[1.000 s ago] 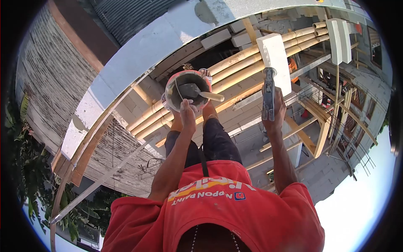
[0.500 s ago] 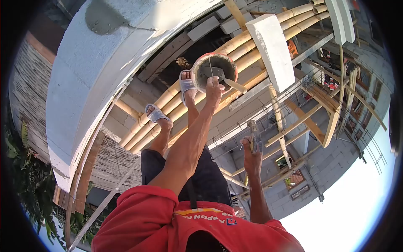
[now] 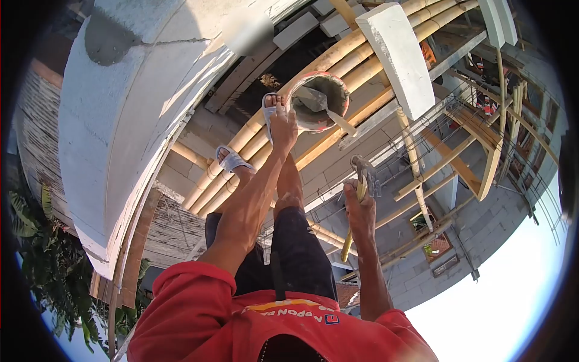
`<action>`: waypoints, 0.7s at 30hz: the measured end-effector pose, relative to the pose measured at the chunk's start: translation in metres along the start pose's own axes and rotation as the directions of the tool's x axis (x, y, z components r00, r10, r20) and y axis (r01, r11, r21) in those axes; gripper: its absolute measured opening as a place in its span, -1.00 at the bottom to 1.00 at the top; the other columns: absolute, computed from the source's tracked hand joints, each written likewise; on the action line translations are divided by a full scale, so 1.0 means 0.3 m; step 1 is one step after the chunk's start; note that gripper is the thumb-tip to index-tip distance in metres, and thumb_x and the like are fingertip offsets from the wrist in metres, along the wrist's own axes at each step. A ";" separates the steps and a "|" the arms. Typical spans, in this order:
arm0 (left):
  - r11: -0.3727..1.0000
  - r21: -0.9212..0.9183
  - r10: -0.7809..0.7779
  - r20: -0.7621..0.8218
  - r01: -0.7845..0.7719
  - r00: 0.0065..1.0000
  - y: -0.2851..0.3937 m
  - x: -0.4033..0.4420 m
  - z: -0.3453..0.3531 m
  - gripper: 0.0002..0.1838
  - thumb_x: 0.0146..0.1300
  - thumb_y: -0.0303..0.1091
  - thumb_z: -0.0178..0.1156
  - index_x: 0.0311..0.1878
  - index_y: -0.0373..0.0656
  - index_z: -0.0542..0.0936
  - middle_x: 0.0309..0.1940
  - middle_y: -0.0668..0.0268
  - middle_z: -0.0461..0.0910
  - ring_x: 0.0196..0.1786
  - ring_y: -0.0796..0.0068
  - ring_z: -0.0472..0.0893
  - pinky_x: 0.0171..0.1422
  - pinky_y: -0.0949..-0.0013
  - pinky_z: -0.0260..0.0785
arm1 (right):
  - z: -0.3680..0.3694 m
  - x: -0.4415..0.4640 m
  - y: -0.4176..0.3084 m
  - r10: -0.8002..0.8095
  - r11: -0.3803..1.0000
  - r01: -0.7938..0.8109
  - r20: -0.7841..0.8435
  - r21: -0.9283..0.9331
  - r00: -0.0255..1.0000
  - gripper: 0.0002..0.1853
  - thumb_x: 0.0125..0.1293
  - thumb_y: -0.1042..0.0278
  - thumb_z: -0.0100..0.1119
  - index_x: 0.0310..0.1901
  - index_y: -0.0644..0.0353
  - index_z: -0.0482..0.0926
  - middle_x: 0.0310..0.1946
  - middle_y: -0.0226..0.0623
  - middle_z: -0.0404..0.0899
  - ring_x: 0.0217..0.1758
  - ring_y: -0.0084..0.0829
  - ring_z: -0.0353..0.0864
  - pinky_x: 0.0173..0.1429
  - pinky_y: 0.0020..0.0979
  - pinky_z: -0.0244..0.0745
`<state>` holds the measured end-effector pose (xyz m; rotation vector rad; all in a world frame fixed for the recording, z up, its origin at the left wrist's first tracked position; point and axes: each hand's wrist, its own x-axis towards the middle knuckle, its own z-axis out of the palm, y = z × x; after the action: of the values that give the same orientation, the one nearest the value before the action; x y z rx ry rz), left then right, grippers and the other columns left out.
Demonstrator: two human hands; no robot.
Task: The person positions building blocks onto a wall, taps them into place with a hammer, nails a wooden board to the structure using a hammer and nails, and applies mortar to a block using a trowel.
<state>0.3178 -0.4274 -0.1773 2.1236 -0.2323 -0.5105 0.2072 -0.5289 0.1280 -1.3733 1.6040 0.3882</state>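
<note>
Upside-down, partly hidden "PPON PA" lettering [image 3: 282, 313] across the red shirt [image 3: 192, 315]

Head-worn fisheye view, facing forward and down, red shirt [image 3: 241, 320] nearest, bucket [image 3: 335, 94] farther off

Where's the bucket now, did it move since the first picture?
Yes. The bucket moved rightward in the view along the bamboo poles, and it's nearer the white block that lies across them.

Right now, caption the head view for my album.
Left hand beside a round, red-rimmed bucket containing a metal trowel; right hand gripping a yellow-handled hammer.
</note>
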 end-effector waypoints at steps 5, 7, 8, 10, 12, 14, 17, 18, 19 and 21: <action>0.239 -0.473 -0.140 0.847 0.848 0.513 0.535 -0.197 -0.450 -0.22 0.54 0.23 -0.15 0.53 -0.24 0.19 0.38 -0.03 0.39 0.48 0.20 0.35 0.59 0.13 0.11 | 0.088 -0.027 -0.038 -0.121 0.989 0.126 0.074 -0.072 0.990 -0.68 0.43 0.03 0.24 -0.27 0.14 0.63 -0.66 -0.65 0.30 -0.62 -0.74 0.25 -0.53 -0.51 0.12; 0.146 -0.521 -0.156 0.827 0.841 0.539 0.623 -0.290 -0.572 -0.23 0.53 0.24 -0.11 0.52 -0.20 0.24 0.35 0.14 0.44 0.34 0.34 0.45 0.49 0.19 0.21 | 0.120 -0.084 -0.092 -0.109 0.986 0.126 0.149 -0.111 0.983 -0.66 0.42 0.01 0.24 -0.32 0.15 0.63 -0.66 -0.65 0.30 -0.62 -0.74 0.25 -0.52 -0.49 0.13; 0.166 -0.564 -0.162 0.794 0.809 0.586 0.567 -0.357 -0.586 -0.26 0.54 0.19 -0.10 0.52 -0.21 0.24 0.31 0.18 0.47 0.31 0.40 0.48 0.44 0.24 0.27 | 0.132 -0.120 -0.123 -0.103 0.982 0.129 0.184 -0.135 0.978 -0.64 0.42 0.00 0.24 -0.34 0.15 0.62 -0.66 -0.65 0.30 -0.62 -0.74 0.25 -0.52 -0.48 0.13; 0.266 -0.590 -0.155 0.755 0.763 0.638 0.560 -0.388 -0.699 -0.32 0.55 0.07 -0.02 0.52 -0.24 0.24 0.27 0.21 0.50 0.29 0.48 0.50 0.34 0.32 0.36 | 0.160 -0.190 -0.167 -0.183 0.934 0.248 0.251 -0.258 0.950 -0.61 0.41 0.00 0.21 -0.26 0.24 0.66 -0.57 -0.28 0.51 -0.48 -0.38 0.49 -0.36 -0.27 0.35; 0.342 -0.558 -0.238 0.727 0.756 0.644 0.577 -0.435 -0.771 -0.43 0.56 -0.03 0.00 0.44 -0.23 0.35 0.15 0.27 0.56 0.14 0.53 0.55 0.20 0.40 0.42 | 0.196 -0.244 -0.179 -0.198 0.873 0.318 0.328 -0.369 0.924 -0.60 0.41 0.05 0.17 -0.14 0.31 0.65 -0.36 0.09 0.67 -0.24 0.05 0.69 -0.15 -0.09 0.49; 0.414 -0.497 -0.325 0.702 0.763 0.634 0.591 -0.454 -0.858 -0.49 0.57 -0.10 0.01 0.39 -0.24 0.43 0.06 0.32 0.61 0.03 0.57 0.59 0.08 0.45 0.46 | 0.245 -0.317 -0.219 -0.205 0.836 0.359 0.372 -0.415 0.906 -0.63 0.40 0.10 0.20 -0.17 0.33 0.64 -0.35 0.10 0.67 -0.19 0.11 0.68 -0.11 -0.06 0.51; 0.506 -0.393 -0.471 0.620 0.768 0.628 0.657 -0.479 -1.067 -0.52 0.55 -0.15 0.01 0.33 -0.29 0.49 -0.07 0.25 0.69 -0.10 0.58 0.63 -0.05 0.46 0.46 | 0.287 -0.404 -0.266 -0.356 0.778 0.522 0.440 -0.350 0.825 -0.75 0.36 0.25 0.25 -0.19 0.33 0.62 -0.35 0.08 0.66 -0.22 0.10 0.69 -0.13 -0.09 0.52; 0.589 -0.328 -0.552 0.504 0.739 0.664 0.634 -0.526 -1.124 -0.54 0.53 -0.17 0.02 0.29 -0.31 0.51 -0.19 0.23 0.69 -0.26 0.57 0.60 -0.14 0.45 0.46 | 0.292 -0.439 -0.296 -0.467 0.735 0.613 0.440 -0.289 0.767 -0.79 0.34 0.31 0.26 -0.19 0.32 0.62 -0.35 0.08 0.66 -0.22 0.10 0.69 -0.14 -0.10 0.53; 0.656 -0.242 -0.617 0.374 0.715 0.693 0.597 -0.589 -1.185 -0.56 0.51 -0.20 0.03 0.25 -0.33 0.54 -0.32 0.20 0.70 -0.42 0.56 0.57 -0.23 0.45 0.45 | 0.297 -0.478 -0.329 -0.570 0.683 0.695 0.433 -0.223 0.699 -0.83 0.32 0.37 0.28 -0.19 0.31 0.62 -0.35 0.07 0.66 -0.23 0.10 0.69 -0.16 -0.11 0.54; 0.691 -0.096 -0.711 0.088 0.716 0.698 0.480 -0.783 -1.309 -0.59 0.46 -0.23 0.00 0.22 -0.28 0.54 -0.32 0.13 0.70 -0.43 0.41 0.63 -0.28 0.33 0.48 | 0.297 -0.582 -0.490 -0.633 0.628 0.758 0.449 -0.179 0.631 -0.85 0.29 0.44 0.29 -0.16 0.28 0.60 -0.36 0.05 0.65 -0.26 0.07 0.69 -0.21 -0.13 0.54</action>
<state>0.2845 -0.1345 0.2010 2.0222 0.6363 -0.9958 0.3628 -0.4069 0.2726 -1.9675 0.6024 0.4076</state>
